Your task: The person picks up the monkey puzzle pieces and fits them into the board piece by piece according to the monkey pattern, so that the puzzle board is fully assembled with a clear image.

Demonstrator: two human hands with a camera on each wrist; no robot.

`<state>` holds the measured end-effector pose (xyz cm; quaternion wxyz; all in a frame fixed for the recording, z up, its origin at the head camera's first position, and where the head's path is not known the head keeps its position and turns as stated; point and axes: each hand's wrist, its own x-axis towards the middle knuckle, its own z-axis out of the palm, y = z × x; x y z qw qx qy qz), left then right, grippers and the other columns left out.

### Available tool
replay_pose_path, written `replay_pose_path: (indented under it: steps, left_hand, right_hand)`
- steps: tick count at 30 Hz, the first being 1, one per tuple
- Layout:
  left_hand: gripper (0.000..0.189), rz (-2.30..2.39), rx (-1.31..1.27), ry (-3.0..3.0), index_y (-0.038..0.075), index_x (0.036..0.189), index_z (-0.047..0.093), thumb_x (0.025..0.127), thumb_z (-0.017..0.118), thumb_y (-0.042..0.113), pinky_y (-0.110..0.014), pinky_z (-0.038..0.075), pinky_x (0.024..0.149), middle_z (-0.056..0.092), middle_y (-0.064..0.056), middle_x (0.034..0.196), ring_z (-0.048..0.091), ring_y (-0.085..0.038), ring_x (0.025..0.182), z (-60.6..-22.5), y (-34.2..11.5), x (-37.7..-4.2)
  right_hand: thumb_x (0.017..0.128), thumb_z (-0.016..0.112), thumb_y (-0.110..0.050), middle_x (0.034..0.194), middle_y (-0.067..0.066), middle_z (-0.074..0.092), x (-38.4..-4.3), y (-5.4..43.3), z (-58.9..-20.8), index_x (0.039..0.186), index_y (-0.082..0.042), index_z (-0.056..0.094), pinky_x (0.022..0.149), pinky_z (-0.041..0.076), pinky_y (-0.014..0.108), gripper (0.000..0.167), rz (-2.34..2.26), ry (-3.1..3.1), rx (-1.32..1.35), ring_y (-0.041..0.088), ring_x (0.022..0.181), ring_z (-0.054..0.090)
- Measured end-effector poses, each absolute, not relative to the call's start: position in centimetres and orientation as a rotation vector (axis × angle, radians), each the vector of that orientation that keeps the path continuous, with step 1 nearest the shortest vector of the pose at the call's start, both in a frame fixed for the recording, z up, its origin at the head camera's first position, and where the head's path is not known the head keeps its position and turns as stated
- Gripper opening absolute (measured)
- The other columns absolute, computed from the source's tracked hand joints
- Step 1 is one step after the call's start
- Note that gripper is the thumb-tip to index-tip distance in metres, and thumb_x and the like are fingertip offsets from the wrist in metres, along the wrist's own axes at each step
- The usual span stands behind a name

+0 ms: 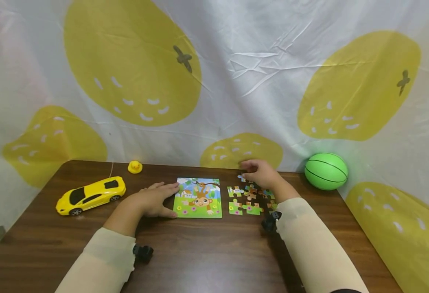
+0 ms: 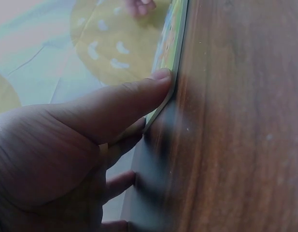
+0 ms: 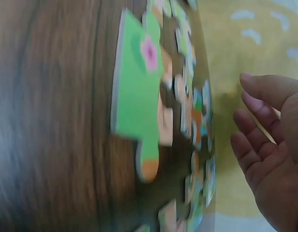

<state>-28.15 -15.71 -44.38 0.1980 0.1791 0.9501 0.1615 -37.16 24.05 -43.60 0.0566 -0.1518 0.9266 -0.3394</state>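
A square puzzle board (image 1: 198,199) with a monkey picture lies flat on the table. My left hand (image 1: 157,199) is at its left side, the thumb (image 2: 153,89) touching the edge near the front corner and the forefinger close to the far corner. Loose jigsaw pieces (image 1: 252,209) are spread to the right of the board, some hidden under my right arm. Above the far pieces hovers my right hand (image 1: 260,173), its fingers loosely bent with nothing between them. A green piece with a pink flower (image 3: 139,82) is nearest in the right wrist view.
A yellow toy car (image 1: 91,195) stands at the left of the brown wooden table (image 1: 200,252), with a small rubber duck (image 1: 135,167) by the back edge. At the back right sits a green ball (image 1: 326,171). A fruit-patterned cloth (image 1: 229,89) hangs behind the table.
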Motion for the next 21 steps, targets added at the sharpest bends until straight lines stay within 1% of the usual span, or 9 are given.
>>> replay_pose_path:
  steps: [4, 7, 10, 14, 21]
  left_hand:
    - [0.097, 0.454, 0.503, 2.659, 0.026, 0.171, 0.03, 0.093, 0.079, 0.056, -0.08, 0.015, 0.127, 0.022, 0.003, 0.181, 0.014, -0.043, 0.168, -44.5, -15.8, -28.2]
    - [0.097, 0.457, 0.498, 2.66, 0.027, 0.171, 0.031, 0.093, 0.079, 0.056, -0.08, 0.015, 0.127, 0.023, 0.004, 0.181, 0.015, -0.042, 0.168, -44.6, -15.8, -28.2]
    - [0.096, 0.457, 0.498, 2.662, 0.027, 0.17, 0.032, 0.092, 0.08, 0.056, -0.08, 0.016, 0.127, 0.023, 0.004, 0.181, 0.015, -0.042, 0.168, -44.7, -15.8, -28.2]
    - [0.096, 0.456, 0.501, 2.665, 0.027, 0.17, 0.032, 0.092, 0.08, 0.056, -0.08, 0.016, 0.127, 0.024, 0.004, 0.181, 0.016, -0.042, 0.168, -44.7, -15.8, -28.2]
    - [0.097, 0.461, 0.513, 2.665, 0.025, 0.17, 0.033, 0.092, 0.08, 0.056, -0.082, 0.016, 0.125, 0.024, 0.002, 0.181, 0.016, -0.044, 0.167, -44.4, -15.7, -28.0]
  right_hand:
    - [0.099, 0.075, -0.013, 0.143, 0.017, 0.069, -37.6, 25.3, -43.9, 0.145, -0.007, 0.066, 0.11, 0.054, 0.055, 0.047, -1.006, 2.84, -0.452, 0.038, 0.131, 0.063]
    - [0.098, 0.077, -0.013, 0.143, 0.018, 0.069, -37.8, 25.9, -44.1, 0.145, -0.007, 0.066, 0.107, 0.057, 0.053, 0.048, -0.989, 2.838, -0.422, 0.038, 0.129, 0.064]
    - [0.098, 0.078, -0.014, 0.142, 0.018, 0.069, -37.9, 26.3, -44.3, 0.145, -0.006, 0.066, 0.103, 0.059, 0.05, 0.049, -0.967, 2.822, -0.402, 0.037, 0.127, 0.066]
    - [0.098, 0.078, -0.015, 0.139, 0.02, 0.069, -38.0, 26.6, -44.5, 0.144, -0.005, 0.066, 0.102, 0.06, 0.049, 0.049, -0.954, 2.802, -0.39, 0.038, 0.126, 0.067]
    - [0.098, 0.079, -0.021, 0.134, 0.018, 0.07, -38.1, 26.5, -44.5, 0.143, -0.008, 0.068, 0.097, 0.061, 0.047, 0.048, -0.921, 2.796, -0.33, 0.034, 0.124, 0.068]
